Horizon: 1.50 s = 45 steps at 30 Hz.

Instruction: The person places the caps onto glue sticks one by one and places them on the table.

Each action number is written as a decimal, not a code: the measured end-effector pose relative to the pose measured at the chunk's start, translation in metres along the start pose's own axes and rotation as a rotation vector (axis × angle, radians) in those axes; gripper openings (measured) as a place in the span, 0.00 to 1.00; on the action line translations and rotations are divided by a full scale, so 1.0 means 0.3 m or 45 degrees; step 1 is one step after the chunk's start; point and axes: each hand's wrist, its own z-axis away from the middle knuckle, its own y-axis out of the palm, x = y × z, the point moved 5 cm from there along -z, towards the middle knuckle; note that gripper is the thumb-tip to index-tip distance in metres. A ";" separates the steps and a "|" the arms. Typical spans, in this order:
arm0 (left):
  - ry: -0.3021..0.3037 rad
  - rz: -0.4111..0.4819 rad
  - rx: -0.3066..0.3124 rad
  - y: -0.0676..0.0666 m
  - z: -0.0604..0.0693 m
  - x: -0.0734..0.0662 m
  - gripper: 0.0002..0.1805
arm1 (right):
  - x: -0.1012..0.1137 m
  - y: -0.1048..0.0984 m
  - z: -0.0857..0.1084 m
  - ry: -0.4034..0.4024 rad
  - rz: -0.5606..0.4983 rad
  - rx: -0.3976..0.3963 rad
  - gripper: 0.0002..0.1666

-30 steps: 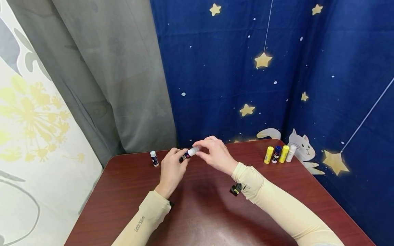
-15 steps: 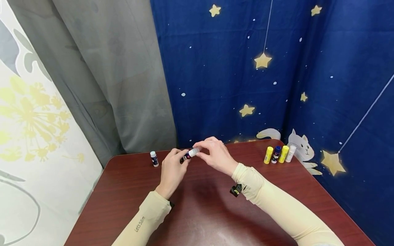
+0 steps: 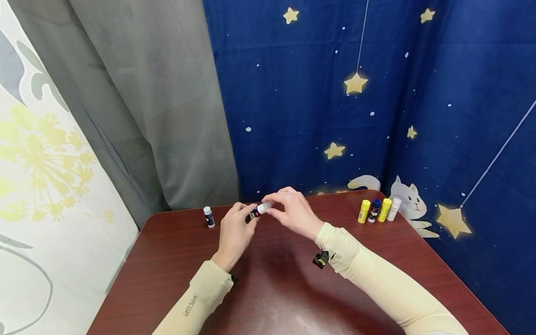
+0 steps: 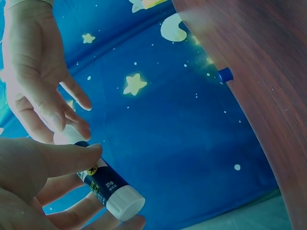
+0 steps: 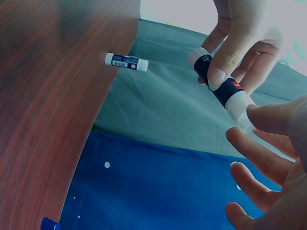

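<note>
In the head view my left hand (image 3: 236,232) grips the dark-blue body of a glue stick (image 5: 218,82) between thumb and fingers. The stick is tilted above the table, its label reading 21g in the left wrist view. At its upper end, my right hand (image 3: 294,211) pinches the pale, partly translucent cap (image 5: 241,112) between thumb and forefinger. The right hand's other fingers are spread in the right wrist view. Left of the hands, a second glue stick (image 3: 209,217) with a dark-blue label and pale cap stands upright on the table.
At the table's far right, a row holds two yellow glue sticks (image 3: 364,211), a dark-blue one (image 3: 374,210) and a white one (image 3: 393,209). A small blue cap-like piece (image 4: 225,74) lies by the table's back edge. Curtains (image 3: 293,116) hang behind the reddish-brown table (image 3: 276,288).
</note>
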 end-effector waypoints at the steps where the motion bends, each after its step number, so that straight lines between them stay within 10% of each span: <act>1: 0.000 -0.002 0.001 0.000 0.000 -0.001 0.18 | 0.001 0.001 0.000 -0.003 -0.002 -0.002 0.15; 45: -0.042 0.002 -0.025 0.008 0.020 -0.011 0.17 | 0.013 0.038 0.016 -0.097 0.033 -0.033 0.13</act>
